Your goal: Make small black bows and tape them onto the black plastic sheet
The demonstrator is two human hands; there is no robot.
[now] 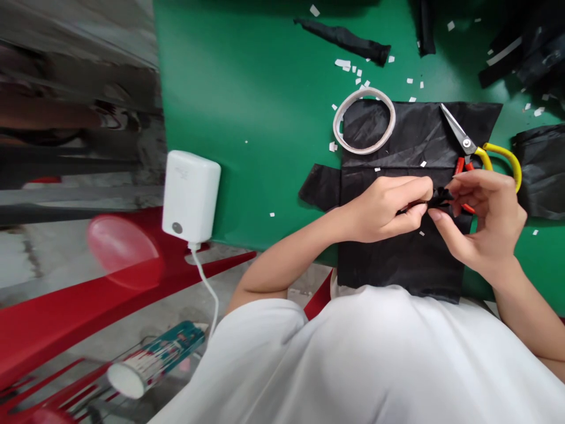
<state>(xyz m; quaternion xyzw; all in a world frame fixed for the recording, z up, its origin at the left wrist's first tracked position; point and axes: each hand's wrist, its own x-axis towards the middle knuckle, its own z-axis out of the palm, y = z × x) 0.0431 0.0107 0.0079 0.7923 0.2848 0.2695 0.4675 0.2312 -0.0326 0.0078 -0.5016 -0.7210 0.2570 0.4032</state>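
My left hand (388,209) and my right hand (481,221) meet over a large black fabric sheet (410,141) on the green table (247,94). Both pinch a small folded black fabric piece (439,197) between their fingertips, just above the sheet. A roll of tape (364,121) lies on the sheet's far left corner. Scissors (474,147) with yellow and red handles lie on the sheet's right side, just beyond my right hand.
A white power adapter (190,197) with a cable sits at the table's left edge. Black fabric pieces (346,38) and small white paper scraps (348,65) lie further back. More black fabric (541,171) lies at the right. A red frame (66,312) stands below left.
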